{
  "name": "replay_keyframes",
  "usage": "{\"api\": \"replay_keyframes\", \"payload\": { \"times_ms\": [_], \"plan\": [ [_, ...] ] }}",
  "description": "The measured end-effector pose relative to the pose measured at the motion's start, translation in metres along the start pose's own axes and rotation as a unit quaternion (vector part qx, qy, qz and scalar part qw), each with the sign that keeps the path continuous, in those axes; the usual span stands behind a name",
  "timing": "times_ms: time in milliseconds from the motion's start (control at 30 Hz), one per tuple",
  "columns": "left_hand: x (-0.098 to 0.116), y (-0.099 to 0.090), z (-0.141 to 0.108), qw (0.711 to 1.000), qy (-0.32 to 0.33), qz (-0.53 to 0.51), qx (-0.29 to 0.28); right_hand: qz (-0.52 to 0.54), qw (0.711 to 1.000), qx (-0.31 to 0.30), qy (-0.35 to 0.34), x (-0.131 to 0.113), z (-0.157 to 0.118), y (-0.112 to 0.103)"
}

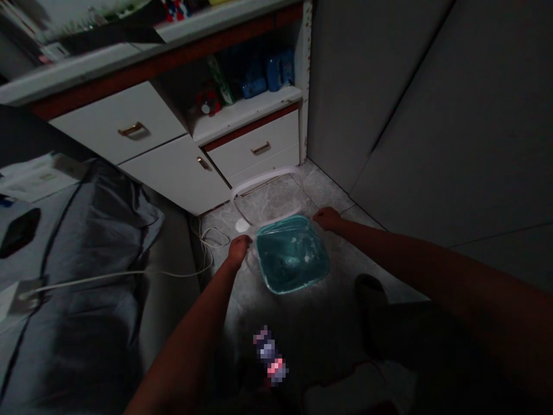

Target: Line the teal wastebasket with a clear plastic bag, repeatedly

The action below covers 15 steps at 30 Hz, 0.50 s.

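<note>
A teal trash bin (264, 278) stands on the floor in front of me. A clear plastic bag (290, 262) lines its inside, glossy and wrinkled. My left hand (239, 249) is closed beside the bin's left rim, with thin clear plastic at its fingertips. On the other side, my right hand (328, 219) is closed near the bin's far right corner, and the bag's edge appears to run to it. Behind the bin, a pale rim frame (268, 177) is tilted up and away from the opening.
A white cabinet (173, 173) with gold handles closes off the back. Grey panels (432, 144) rise on the right. A white cable (164, 274) runs from the dark-covered bed or seat (95, 242) to the floor. A small white round thing (242, 225) lies behind my left hand.
</note>
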State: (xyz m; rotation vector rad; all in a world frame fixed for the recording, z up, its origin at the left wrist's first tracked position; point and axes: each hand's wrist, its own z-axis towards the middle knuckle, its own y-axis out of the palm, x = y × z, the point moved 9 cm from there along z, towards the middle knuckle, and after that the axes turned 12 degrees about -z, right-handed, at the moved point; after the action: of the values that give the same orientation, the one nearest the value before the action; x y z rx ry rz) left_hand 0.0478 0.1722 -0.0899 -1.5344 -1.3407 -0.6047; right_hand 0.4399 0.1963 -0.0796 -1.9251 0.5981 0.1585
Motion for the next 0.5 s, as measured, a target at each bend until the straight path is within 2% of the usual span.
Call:
{"api": "replay_keyframes", "payload": {
  "times_ms": [133,333,500],
  "plan": [
    [-0.011,0.009,0.011,0.999,-0.028,-0.042,0.011,-0.017,1.000,0.021,0.001,0.002,0.005,0.006],
    [-0.022,0.019,0.019,0.991,-0.076,-0.107,-0.001,0.082,0.996,-0.033,0.026,0.013,0.017,0.044],
    [-0.031,0.030,0.028,0.982,-0.115,-0.146,-0.028,0.095,0.995,-0.005,0.036,0.017,0.026,0.054]
  ]
}}
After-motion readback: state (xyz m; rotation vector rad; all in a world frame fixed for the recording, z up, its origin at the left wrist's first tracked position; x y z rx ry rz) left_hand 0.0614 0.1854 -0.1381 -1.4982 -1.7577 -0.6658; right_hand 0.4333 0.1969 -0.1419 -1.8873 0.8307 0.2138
